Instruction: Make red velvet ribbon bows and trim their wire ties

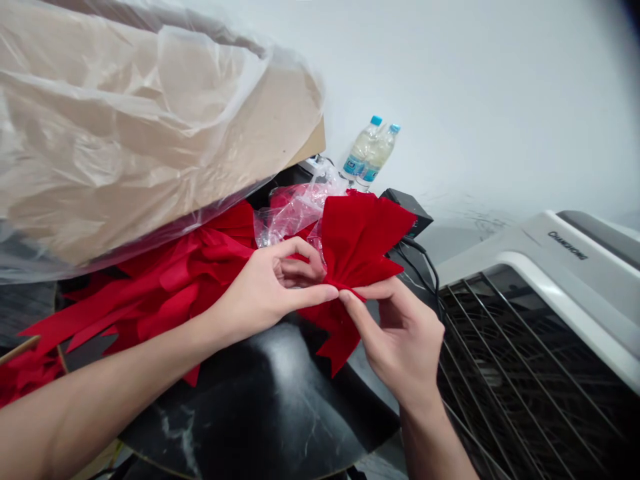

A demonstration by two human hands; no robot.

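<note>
**Both hands pinch a pleated red bow piece**

Head view: Pale wall fills the background, with 2 water bottles (371,152) standing against it behind a round black marble-look table (260,407). A cardboard box lined with clear plastic (125,127) leans over the table's left side, above a heap of red ribbon pieces (165,280). At centre, the left hand (270,287) and right hand (400,337) meet, thumb and forefinger of each pressed together on the gathered middle of a pleated red fabric piece (363,240), which fans out above and below the pinch. Crumpled clear wrap (295,207) lies just behind it. A white appliance with a dark grille (540,347), possibly an air cooler, stands to the right.
</note>
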